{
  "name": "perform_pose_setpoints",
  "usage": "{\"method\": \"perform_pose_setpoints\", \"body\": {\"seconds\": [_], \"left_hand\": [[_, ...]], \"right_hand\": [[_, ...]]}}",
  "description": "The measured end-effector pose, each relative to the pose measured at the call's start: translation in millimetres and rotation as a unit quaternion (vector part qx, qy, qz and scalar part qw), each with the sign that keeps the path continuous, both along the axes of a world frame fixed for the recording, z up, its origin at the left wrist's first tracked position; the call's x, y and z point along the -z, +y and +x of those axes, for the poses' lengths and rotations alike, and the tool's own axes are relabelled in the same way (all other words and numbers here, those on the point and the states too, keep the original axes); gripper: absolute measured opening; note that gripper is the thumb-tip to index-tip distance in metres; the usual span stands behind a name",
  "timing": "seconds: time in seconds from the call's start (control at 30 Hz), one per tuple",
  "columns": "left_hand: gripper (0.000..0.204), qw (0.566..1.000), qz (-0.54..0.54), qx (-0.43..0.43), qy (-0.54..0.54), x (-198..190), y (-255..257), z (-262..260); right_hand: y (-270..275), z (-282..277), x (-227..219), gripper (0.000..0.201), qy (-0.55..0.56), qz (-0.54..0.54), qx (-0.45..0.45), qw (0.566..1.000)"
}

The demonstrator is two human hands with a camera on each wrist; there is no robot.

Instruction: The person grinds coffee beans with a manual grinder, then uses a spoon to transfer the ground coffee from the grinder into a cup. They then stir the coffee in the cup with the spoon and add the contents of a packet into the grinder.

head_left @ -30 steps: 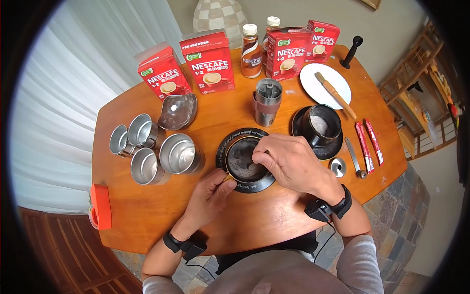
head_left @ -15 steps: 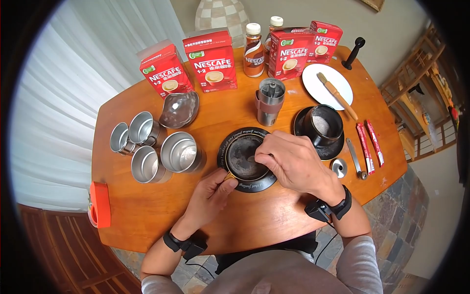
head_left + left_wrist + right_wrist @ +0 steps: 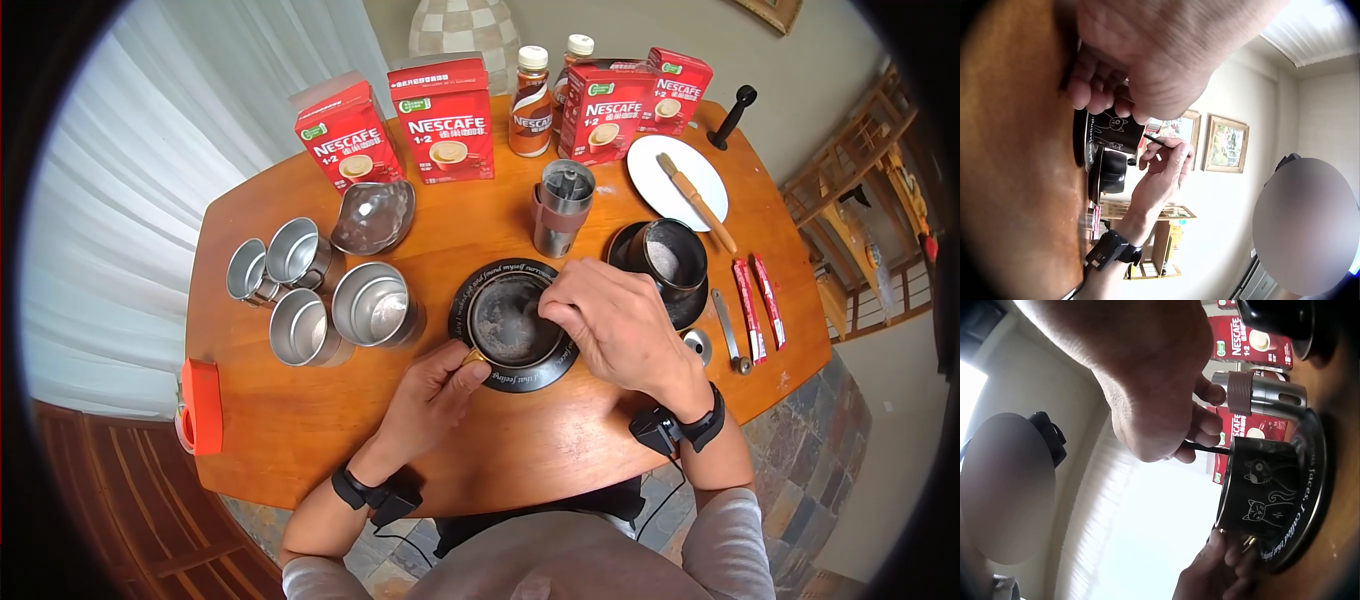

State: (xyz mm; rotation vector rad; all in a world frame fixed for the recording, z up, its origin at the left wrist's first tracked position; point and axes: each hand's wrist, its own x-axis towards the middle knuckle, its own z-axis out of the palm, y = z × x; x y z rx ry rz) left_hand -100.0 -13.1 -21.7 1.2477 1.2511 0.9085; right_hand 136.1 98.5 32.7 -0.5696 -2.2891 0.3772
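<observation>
A black cup [image 3: 1264, 481] with white cat drawings stands on a black lettered saucer [image 3: 517, 383]. At its near-left side, my left hand [image 3: 428, 396] pinches the gold handle [image 3: 474, 357]. My right hand [image 3: 619, 324] is over the cup's right rim, its fingers curled round a thin dark stick-like utensil [image 3: 1208, 448] that reaches into the cup. The left wrist view shows the same dark utensil [image 3: 1157, 142] in the right fingers. Inside the cup lies dark content with a pale, powdery-looking patch [image 3: 490, 333]; the utensil's lower end cannot be made out.
Several metal cups [image 3: 371, 304] and a glass dish [image 3: 373, 218] are at the left. Behind stand a grinder [image 3: 562, 208], red boxes [image 3: 447, 125] and bottles [image 3: 531, 104]. Rightward are a second black cup [image 3: 672, 255], a white plate [image 3: 650, 185] with a brush, and red sachets [image 3: 748, 310].
The right hand and the utensil have shifted slightly within the cup, toward its far right side. The left hand keeps its grip on the handle. The head view has moved a little.
</observation>
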Motion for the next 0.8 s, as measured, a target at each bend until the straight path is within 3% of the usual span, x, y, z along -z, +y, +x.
{"method": "perform_pose_setpoints", "body": {"seconds": [0.8], "left_hand": [[0.016,0.999,0.021,-0.01,0.038,-9,1,5]], "right_hand": [[-2,-2,-6,0.01,-0.023,-0.014,-0.013,1.0]]}}
